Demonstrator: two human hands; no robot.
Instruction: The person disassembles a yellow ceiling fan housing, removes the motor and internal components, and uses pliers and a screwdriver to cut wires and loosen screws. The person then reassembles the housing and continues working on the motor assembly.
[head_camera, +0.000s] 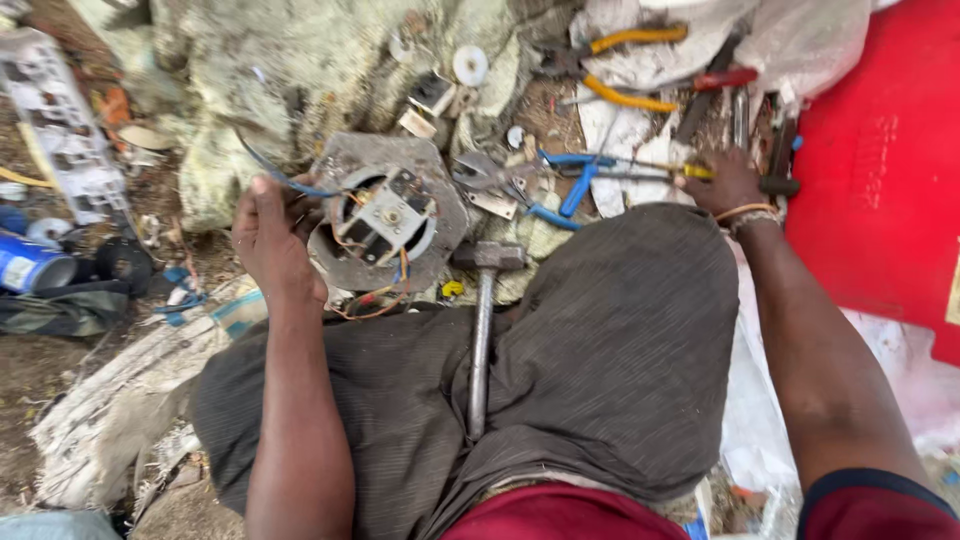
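Dull grey metal motor housing, steel-handled hammer, matt ribbed cloth trousers, glossy red plastic sheet.

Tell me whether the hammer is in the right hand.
No. The hammer lies untouched on the lap, while the right hand reaches among tools on the ground.

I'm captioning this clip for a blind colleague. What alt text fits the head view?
Seen from above, a seated person's left hand steadies a round grey motor plate with exposed wiring, while the right hand reaches into scattered tools near blue-handled pliers. A metal hammer rests across their lap.
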